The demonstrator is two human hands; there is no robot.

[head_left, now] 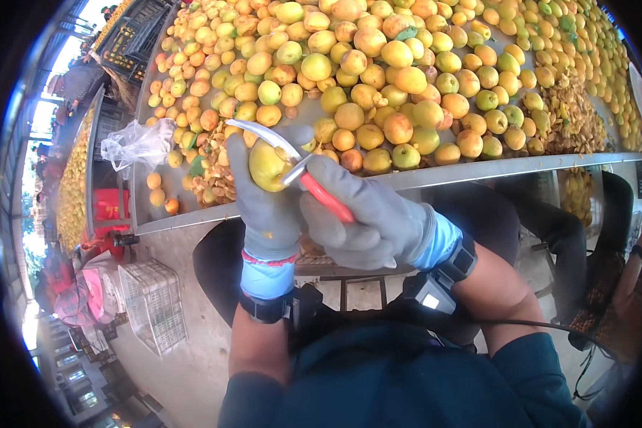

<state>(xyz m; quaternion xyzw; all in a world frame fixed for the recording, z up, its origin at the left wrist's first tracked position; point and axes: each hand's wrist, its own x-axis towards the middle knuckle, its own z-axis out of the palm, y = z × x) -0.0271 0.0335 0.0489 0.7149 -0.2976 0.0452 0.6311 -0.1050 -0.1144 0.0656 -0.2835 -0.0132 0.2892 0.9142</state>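
My left hand [269, 207], in a grey glove, is closed around a yellow-green apricot [267, 168] just above the table's near edge. My right hand [364, 214], also gloved in grey, grips a cutting tool by its red handle [327, 197]. The tool's curved metal blade [267, 135] arcs over the top of the apricot. A second short metal part presses against the fruit's right side. Whether the blade has cut into the flesh cannot be seen. Beyond both hands, many loose apricots [398, 128] in yellow, orange and green cover the metal table.
The table's raised metal rim [478, 170] runs in front of me. A clear plastic bag [139, 143] lies at the left, near brown pits [210, 171]; more brown pieces [571, 118] are heaped at right. A white crate [153, 307] stands on the floor. Another person's legs show at right.
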